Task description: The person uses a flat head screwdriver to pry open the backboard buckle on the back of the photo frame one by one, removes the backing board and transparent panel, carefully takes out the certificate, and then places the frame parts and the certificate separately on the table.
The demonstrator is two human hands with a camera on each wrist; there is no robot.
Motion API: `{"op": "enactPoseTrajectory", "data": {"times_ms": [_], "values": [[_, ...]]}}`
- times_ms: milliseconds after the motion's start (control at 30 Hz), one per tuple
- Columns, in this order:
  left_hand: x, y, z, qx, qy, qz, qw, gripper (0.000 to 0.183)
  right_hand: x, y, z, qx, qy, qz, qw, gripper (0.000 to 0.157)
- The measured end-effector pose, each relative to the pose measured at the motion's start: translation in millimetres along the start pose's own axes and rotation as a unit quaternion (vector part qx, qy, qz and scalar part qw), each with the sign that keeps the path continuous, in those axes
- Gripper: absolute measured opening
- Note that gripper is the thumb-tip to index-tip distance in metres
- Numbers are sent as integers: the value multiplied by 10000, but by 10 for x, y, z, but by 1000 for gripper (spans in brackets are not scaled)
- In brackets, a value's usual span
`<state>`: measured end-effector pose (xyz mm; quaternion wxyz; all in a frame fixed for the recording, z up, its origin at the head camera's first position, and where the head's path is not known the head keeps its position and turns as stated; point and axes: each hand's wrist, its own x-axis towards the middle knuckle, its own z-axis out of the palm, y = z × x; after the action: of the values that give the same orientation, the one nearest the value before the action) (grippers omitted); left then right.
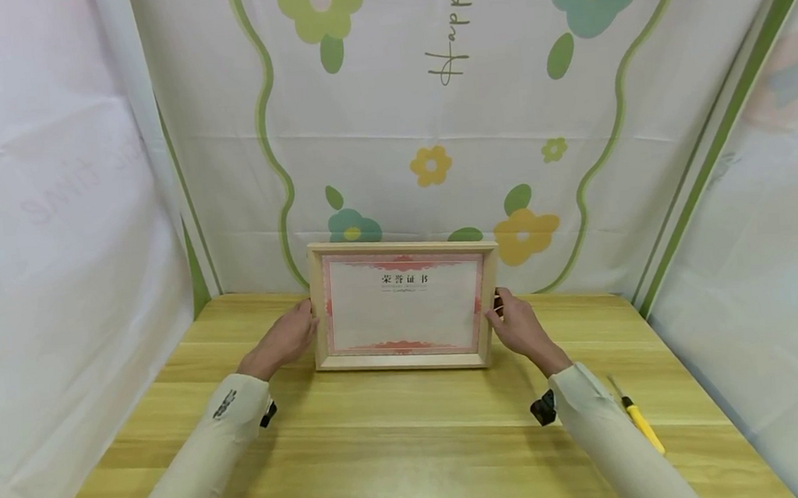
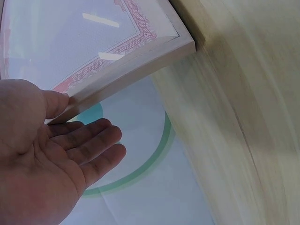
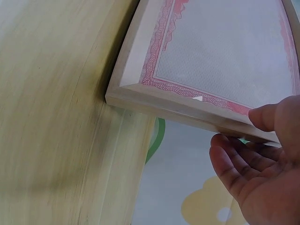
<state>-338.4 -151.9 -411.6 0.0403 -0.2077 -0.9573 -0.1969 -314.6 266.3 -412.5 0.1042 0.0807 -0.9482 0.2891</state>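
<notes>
A light wooden picture frame (image 1: 408,362) stands upright on its long lower edge toward the back of the table. Inside it is a white certificate (image 1: 407,311) with a pink-red border and Chinese heading, facing me. My left hand (image 1: 285,336) holds the left side bar, and the left wrist view shows its thumb (image 2: 56,104) at the front edge, the other fingers behind. On the opposite side bar, my right hand (image 1: 519,325) grips with the thumb (image 3: 263,117) in front and fingers partly hidden behind. Light glints off the certificate's clear cover.
A screwdriver (image 1: 641,424) with a yellow and black handle lies on the wood-grain table (image 1: 386,445), beside my right forearm. Behind the frame hangs a white cloth (image 1: 375,126) printed with flowers. More cloth walls stand to the left (image 1: 56,268) and right (image 1: 758,252).
</notes>
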Motion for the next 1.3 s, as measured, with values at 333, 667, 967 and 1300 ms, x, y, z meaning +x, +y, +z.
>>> {"op": "enactPoseTrajectory", "data": {"times_ms": [333,667,967,1300], "values": [[22,-13,22,-235,193,120,9995,36,1,-12,10,58,60,53,10000,40],[27,-21,38,-281,325,164,9989,33,2,-6,20,65,34,77,9999,41],[53,-39,47,-283,317,162,9990,32,2,-20,9,46,53,86,9999,38],[63,-52,44,-327,371,172,9986,32,-9,-34,-6,94,29,89,9999,40]]}}
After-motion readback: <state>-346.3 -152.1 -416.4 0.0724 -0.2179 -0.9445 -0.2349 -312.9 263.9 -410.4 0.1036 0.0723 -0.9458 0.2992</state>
